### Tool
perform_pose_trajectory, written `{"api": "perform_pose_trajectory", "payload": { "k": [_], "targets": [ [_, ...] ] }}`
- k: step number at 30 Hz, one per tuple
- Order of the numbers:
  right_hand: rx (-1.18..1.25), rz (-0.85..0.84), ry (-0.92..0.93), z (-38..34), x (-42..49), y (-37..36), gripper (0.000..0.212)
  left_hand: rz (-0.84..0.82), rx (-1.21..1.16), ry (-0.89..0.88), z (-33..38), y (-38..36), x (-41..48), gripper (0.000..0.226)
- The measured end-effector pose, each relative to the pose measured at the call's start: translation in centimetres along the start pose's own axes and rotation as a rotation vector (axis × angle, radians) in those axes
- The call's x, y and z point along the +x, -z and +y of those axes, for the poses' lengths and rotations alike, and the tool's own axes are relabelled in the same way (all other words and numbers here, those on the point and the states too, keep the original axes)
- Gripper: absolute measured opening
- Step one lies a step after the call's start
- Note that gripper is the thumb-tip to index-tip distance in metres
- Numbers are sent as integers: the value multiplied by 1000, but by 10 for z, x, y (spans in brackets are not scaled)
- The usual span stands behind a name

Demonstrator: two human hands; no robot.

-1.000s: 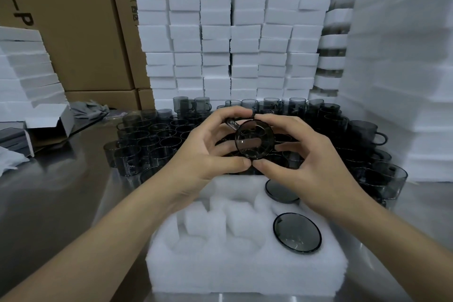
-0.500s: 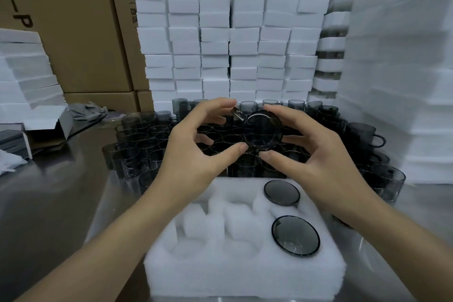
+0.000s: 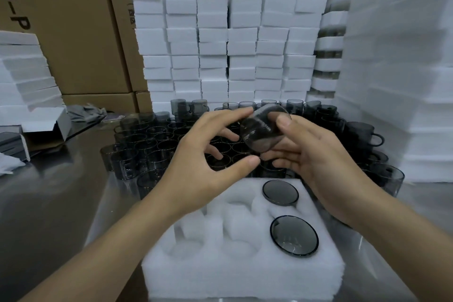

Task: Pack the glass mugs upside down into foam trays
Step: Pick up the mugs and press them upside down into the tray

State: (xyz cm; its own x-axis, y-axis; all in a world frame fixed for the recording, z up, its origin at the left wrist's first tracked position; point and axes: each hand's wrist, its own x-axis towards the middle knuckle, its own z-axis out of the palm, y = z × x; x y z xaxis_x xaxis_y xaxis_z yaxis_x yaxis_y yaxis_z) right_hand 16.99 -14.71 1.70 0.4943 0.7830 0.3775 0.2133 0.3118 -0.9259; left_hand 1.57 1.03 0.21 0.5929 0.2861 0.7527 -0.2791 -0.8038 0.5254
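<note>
Crowding behind the held mug [image 3: 259,132] — loose mugs [image 3: 147,144]; foam stacks [image 3: 213,32] beyond.

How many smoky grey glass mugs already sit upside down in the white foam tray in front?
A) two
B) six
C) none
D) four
A: the white foam tray shows only two upturned smoky grey glass mugs, a far mug and a near mug, both on its right side.
</note>
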Motion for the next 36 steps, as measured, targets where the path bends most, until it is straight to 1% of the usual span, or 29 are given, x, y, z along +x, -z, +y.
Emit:
{"api": "perform_pose_trajectory", "payload": {
  "k": [1,4,6,9,13,24,29,33,36],
  "targets": [
    [35,-9,-44,-1,0,0,39,4,-2,3,0,-1,0,62],
    [128,-24,-150,-1,0,0,56,64,-19,4,-1,-3,2,52],
    [196,-30,-216,-2,-1,0,62,87,-27,5,-1,-3,2,47],
    [200,-47,-265,-3,-1,-1,65,90,-24,5,0,-3,2,45],
    [188,-45,-291,-3,-2,-3,61,99,-8,-1,1,-3,2,43],
    [178,-44,-311,-4,-2,-3,58,89,7,10,3,-1,1,37],
    [215,-76,-315,-1,-2,-2,55,70,52,-28,4,-2,0,42],
    [245,-50,-247,1,-1,-1,49,37,63,-26,3,-1,-1,44],
    [205,-22,-177,3,0,0,50,20,77,-28,2,-3,-2,44]
  ]
}}
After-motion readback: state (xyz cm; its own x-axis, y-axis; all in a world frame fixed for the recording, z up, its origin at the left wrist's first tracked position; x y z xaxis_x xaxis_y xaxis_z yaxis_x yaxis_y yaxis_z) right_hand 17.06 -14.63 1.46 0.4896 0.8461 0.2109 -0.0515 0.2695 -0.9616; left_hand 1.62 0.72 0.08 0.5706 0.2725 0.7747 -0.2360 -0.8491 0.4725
